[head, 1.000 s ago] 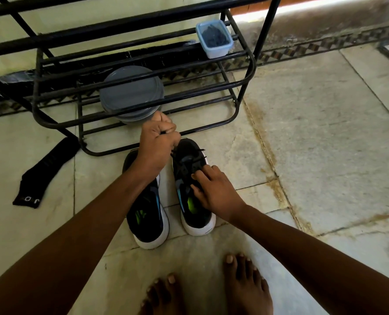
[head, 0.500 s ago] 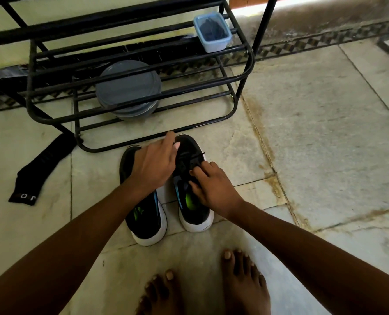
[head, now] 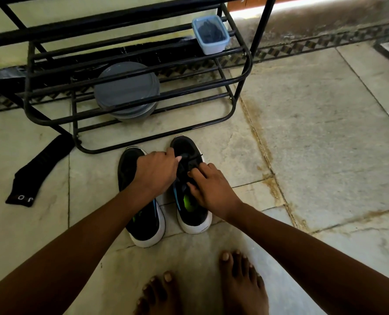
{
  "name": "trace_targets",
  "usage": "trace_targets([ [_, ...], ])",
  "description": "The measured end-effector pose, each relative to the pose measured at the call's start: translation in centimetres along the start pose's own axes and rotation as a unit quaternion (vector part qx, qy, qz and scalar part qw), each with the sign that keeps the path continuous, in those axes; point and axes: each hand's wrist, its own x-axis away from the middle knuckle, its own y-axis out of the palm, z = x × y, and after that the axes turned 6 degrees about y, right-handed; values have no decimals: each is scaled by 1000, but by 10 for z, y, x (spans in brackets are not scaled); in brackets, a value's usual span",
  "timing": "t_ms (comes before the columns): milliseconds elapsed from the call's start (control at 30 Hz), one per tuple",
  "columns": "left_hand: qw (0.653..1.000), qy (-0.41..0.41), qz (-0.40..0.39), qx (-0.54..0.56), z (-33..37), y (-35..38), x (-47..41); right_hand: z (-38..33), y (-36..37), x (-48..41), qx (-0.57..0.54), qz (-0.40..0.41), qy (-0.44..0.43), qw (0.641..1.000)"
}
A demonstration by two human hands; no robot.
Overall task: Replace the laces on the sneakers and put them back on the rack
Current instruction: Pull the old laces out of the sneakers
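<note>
The left hand (head: 155,171), a second ago hauling the lace (head: 197,156) up toward the rack (head: 98,25), has dropped to pinch it just ahead of the right hand (head: 211,189), which grips the sneaker (head: 195,219) on the floor beneath, so the slack looks drawn and the next eyelet is probably due.

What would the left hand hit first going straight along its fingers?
The right sneaker. The left hand points right and slightly away from the person, at that sneaker's lace area, and looks to be there already. Depth is unclear, so contact is not certain.
</note>
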Motion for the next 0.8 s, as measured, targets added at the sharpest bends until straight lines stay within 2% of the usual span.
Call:
trace_targets([
  [167, 997, -15, -38, 66, -2, 6, -1, 0, 1, 0, 0, 6, -2, 1000],
  [300, 992, 23, -25, 126, -2, 8, -1, 1, 3, 0, 0, 11, -5, 1000],
  [367, 981, 17, -20, 193, -3, 6, -2, 2, 3, 1, -2, 13, -7, 1000],
  [433, 951, -16, -10, 310, -6, -1, -5, 2, 3, 1, -3, 10, -5, 1000],
  [600, 822, -87, 57, 560, -9, -35, -15, 2, 3, 1, -5, 10, -7, 1000],
  [700, 756, -113, 103, 637, -7, -53, -21, 1, 3, 0, -10, 15, -8, 1000],
  [800, 730, -124, 81, 667, 3, -59, -28, 2, -3, 1, -34, 7, 2, 999],
])
